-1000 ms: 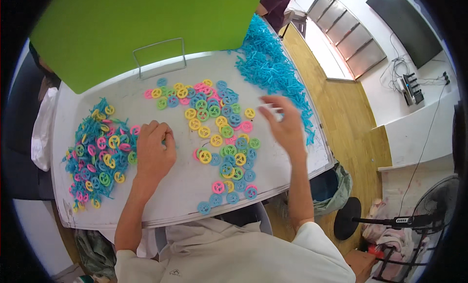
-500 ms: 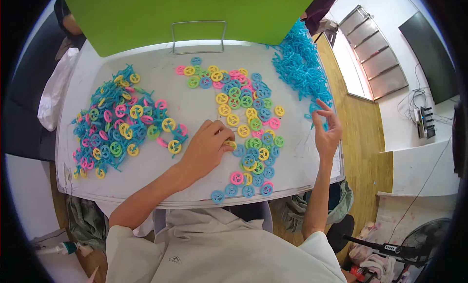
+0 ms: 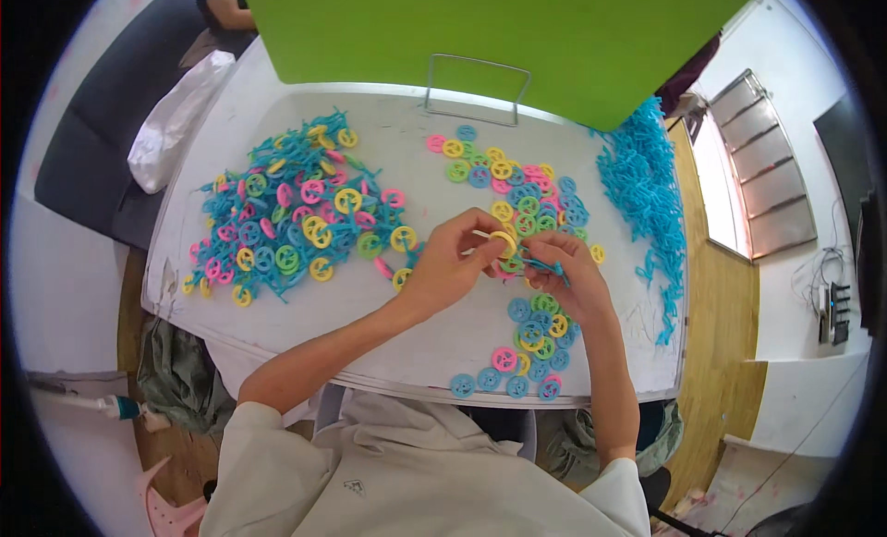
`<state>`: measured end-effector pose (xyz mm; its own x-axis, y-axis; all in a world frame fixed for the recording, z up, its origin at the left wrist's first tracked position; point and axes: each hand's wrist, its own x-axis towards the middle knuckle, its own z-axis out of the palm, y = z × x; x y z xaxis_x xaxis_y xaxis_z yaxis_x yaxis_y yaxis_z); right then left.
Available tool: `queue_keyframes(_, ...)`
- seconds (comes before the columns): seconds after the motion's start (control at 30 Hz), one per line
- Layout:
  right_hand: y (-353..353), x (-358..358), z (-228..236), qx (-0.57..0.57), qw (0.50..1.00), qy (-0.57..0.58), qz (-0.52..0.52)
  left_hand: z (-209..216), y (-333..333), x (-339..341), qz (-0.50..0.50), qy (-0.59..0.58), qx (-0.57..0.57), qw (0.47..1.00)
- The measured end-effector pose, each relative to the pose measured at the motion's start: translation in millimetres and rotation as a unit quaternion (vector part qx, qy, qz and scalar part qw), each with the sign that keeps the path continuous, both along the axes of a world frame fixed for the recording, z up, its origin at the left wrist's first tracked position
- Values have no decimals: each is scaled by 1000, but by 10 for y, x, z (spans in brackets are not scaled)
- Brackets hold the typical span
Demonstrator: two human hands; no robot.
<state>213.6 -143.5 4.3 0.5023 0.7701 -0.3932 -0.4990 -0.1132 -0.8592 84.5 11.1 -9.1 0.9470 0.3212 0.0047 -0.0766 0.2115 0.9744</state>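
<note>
Over the middle of the table, my left hand (image 3: 450, 267) pinches a yellow plastic wheel (image 3: 505, 243) between thumb and fingers. Close by on its right, my right hand (image 3: 580, 284) grips a small blue branched plastic piece (image 3: 552, 270), its end near the wheel. Whether the two parts touch, I cannot tell. Beneath and around both hands lie loose spoked wheels (image 3: 504, 359) in blue, green, yellow and pink. To the left is a heap of blue pieces with coloured wheels on them (image 3: 286, 258). A pile of bare blue branched pieces (image 3: 639, 172) lines the right side.
A green panel (image 3: 499, 29) stands across the table's far side, with a bent wire frame (image 3: 478, 119) before it. The white tabletop (image 3: 370, 338) ends just in front of my body. A white bag (image 3: 176, 130) rests on a dark couch at the left.
My right hand has come from the blue pile to the middle, now with a blue piece. My left hand has lifted the yellow wheel toward it. The view has shifted.
</note>
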Motion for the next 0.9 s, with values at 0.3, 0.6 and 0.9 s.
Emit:
queue_keyframes(0.3, 22, 22, -156, -6, 995, 75, 63, -62, 2, -6, -51, 35, -28, 998)
queue_keyframes(0.6, 38, -148, -14, 49, 992, -116, 33, -71, 15, 17, 49, 63, -89, 993)
queue_keyframes(0.9, 42, -187, -94, 0, 929, -366, -45, -38, 27, 16, 23, 42, -112, 993)
